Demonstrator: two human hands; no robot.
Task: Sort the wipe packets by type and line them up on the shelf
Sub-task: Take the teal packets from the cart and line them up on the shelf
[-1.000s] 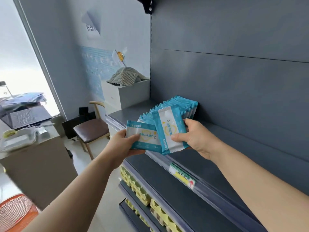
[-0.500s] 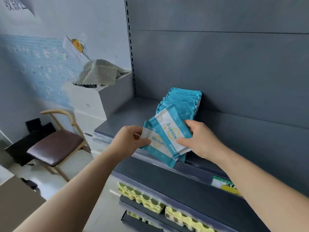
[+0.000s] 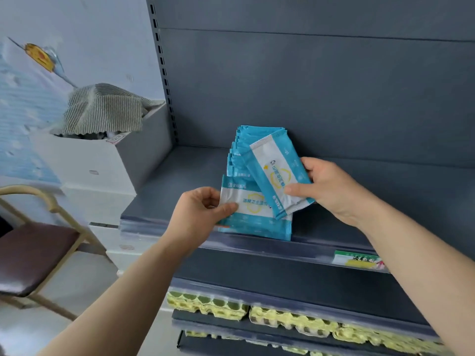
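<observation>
Grey shelf (image 3: 180, 181) carries fanned packet row (image 3: 257, 134) near back panel. Left hand (image 3: 198, 214) pinches flat packet (image 3: 252, 209) at front edge; right hand (image 3: 326, 186) grips tilted packet (image 3: 277, 173) overlapping it. White box (image 3: 102, 163) holds striped cloth (image 3: 102, 109).

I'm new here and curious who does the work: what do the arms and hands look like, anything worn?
A person's two arms, not a machine's. The left hand and right hand are bare: no gloves, and no rings, watch or bracelet show. The left forearm and right forearm are bare too; no sleeve is in view.
</observation>
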